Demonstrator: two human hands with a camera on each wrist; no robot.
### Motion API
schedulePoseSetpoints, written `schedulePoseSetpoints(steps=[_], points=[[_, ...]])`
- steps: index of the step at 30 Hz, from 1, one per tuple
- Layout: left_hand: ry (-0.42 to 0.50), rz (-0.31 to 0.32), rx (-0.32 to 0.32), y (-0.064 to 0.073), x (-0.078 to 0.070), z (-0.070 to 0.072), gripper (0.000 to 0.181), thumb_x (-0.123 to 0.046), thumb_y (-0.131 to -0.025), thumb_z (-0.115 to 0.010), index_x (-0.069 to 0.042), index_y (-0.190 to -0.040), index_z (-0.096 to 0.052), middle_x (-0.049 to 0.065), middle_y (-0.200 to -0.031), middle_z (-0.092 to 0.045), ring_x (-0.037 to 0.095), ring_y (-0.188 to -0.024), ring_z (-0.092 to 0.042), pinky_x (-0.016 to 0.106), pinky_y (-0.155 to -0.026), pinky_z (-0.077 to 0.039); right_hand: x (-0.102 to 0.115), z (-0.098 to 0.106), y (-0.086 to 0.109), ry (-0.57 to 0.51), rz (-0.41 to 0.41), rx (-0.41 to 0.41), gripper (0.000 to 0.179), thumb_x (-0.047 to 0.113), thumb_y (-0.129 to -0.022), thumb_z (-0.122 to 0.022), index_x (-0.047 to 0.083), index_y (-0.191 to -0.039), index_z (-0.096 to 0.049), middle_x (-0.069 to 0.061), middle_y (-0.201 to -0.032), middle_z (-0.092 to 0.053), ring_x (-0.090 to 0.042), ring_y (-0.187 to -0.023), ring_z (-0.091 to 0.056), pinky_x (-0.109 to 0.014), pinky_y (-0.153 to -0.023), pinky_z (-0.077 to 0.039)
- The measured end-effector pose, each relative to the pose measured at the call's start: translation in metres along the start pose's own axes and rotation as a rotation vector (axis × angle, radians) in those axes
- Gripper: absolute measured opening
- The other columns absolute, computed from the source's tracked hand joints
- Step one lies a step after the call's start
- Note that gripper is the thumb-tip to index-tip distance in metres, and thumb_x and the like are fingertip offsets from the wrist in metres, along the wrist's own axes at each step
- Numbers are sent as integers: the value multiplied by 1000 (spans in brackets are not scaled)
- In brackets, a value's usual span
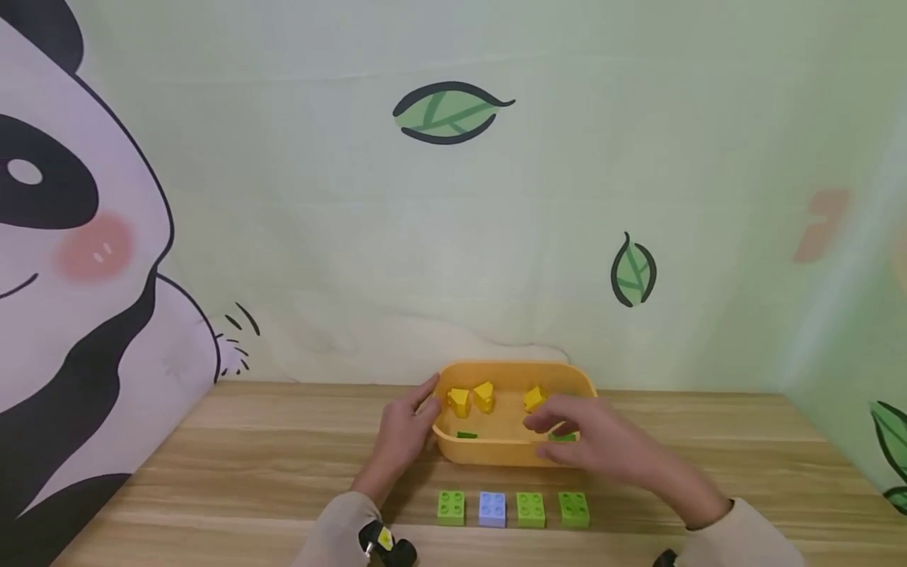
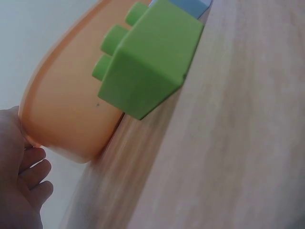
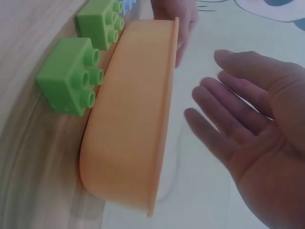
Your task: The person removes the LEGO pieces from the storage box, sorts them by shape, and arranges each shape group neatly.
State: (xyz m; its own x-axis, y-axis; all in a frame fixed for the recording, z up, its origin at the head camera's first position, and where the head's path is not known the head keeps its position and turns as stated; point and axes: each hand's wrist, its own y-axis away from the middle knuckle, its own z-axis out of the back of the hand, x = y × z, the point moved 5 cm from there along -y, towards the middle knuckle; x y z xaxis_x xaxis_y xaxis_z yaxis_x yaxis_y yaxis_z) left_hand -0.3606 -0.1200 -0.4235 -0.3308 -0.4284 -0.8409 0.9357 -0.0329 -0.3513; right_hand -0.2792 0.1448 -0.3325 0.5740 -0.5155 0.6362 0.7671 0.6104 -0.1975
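Note:
An orange plastic bin (image 1: 489,453) stands on the table against the wall. My left hand (image 1: 405,429) holds its left end, with the thumb at the rim and fingers against the outer wall; it also shows at the lower left of the left wrist view. Over the bin's front right part hovers my right hand (image 1: 595,433), its fingers spread and relaxed with nothing between them. Inside the bin lie yellow blocks (image 1: 459,402) and, partly hidden by the front wall, green pieces (image 1: 467,435).
In front of the bin several studded blocks form a row: a green block (image 1: 450,509) at the left, a blue block (image 1: 492,509), then two more green ones. Behind the wooden table (image 1: 248,449) rises a pale green wall with a panda and leaves.

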Motion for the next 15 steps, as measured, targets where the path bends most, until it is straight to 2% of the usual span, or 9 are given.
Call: schedulePoseSetpoints(steps=[4,6,11,15], points=[[-1,7,-6,2,3,2,45,-17,-107,-58,-6,-151,-59,13,-150,-59,31,-138,-56,53,-115,-43,1,-3,-16,27,19,-8,26,15,-97,-79,7,-122,-73,-5,-121,-74,-30,-112,-70,-46,-97,-59],[4,13,-5,2,4,3,46,-17,-108,-58,-6,-152,-58,13,-151,-59,33,-142,-52,54,-117,-41,1,-5,-23,47,35,-17,27,15,-97,-79,5,-122,-74,-6,-121,-74,-28,-111,-70,-46,-97,-59],[11,9,4,1,3,1,46,-19,-108,-59,-7,-152,-58,12,-151,-58,33,-142,-52,53,-117,-41,0,-8,-38,83,72,-45,28,13,-97,-79,3,-122,-74,-6,-119,-76,-27,-108,-72,-46,-95,-60],[16,-4,4,-1,0,-1,46,-18,-107,-58,-6,-152,-58,13,-150,-59,31,-140,-54,52,-116,-42,-1,-11,-49,97,35,-27,28,18,-98,-79,6,-123,-75,-3,-118,-77,-28,-108,-72,-46,-96,-60]])
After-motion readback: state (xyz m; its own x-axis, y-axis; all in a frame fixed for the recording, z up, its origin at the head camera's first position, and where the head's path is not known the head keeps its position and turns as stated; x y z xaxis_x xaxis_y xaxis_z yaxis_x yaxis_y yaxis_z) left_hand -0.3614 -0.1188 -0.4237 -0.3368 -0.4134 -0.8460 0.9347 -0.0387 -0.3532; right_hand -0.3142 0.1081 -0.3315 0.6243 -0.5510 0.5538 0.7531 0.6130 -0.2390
